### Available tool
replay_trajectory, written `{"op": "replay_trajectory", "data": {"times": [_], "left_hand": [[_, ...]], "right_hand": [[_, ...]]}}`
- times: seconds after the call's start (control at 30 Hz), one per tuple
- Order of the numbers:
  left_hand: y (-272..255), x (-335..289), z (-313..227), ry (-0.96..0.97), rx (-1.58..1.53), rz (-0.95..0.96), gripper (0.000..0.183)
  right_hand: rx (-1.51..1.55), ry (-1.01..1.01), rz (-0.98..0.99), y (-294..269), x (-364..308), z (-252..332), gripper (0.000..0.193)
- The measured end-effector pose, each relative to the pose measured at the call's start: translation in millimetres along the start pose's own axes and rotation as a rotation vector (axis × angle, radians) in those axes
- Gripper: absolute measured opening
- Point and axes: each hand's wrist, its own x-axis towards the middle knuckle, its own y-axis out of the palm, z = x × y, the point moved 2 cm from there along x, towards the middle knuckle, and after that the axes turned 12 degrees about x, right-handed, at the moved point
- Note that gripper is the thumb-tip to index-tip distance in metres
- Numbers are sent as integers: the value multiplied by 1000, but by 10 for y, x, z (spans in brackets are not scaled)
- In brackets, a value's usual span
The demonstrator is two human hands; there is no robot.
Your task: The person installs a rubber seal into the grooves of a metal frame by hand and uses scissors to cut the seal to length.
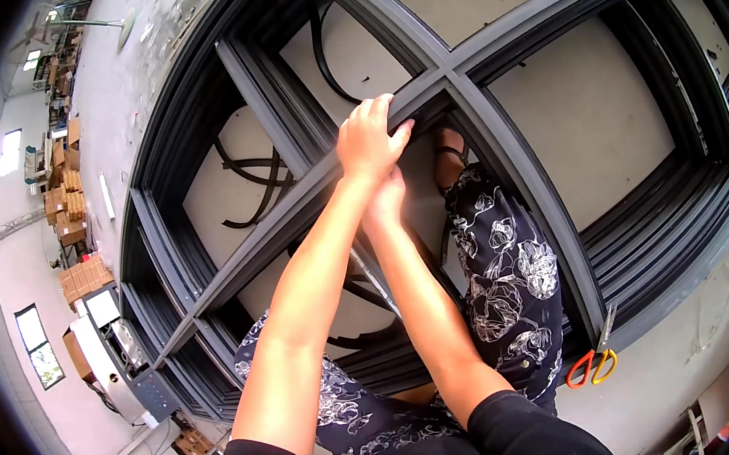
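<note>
A stack of dark grey metal window frames (514,138) lies before me, divided by crossing bars. My left hand (367,139) is bent over the long middle bar (272,226), its fingers curled past the far edge and its thumb pointing right, close to where the bars cross. Just below it, partly covered by the left wrist, my right hand (385,201) is at the near side of that bar. Its fingers are hidden. Whether it holds anything does not show. Black flexible strips (321,56) lie curled inside the frame openings.
Scissors (603,350) with orange and yellow handles rest at the frame's near right corner. My legs in patterned trousers (509,275) stand within the openings. Cardboard boxes (86,277) and a white machine (101,367) are along the left.
</note>
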Motion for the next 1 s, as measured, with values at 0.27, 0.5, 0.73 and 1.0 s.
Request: {"op": "replay_trajectory", "data": {"times": [0.27,0.5,0.73,1.0], "left_hand": [[-8,53,38,27,-62,118,55],[-24,49,-1,4,-3,89,58],[-17,58,-66,-28,22,68,54],[74,6,-80,17,203,-23,56]], "right_hand": [[-229,-192,-199,113,-113,-64,34],[-233,-99,-217,233,-143,-3,35],[-98,-66,-147,188,-77,-1,36],[-50,10,-167,207,-103,30,36]]}}
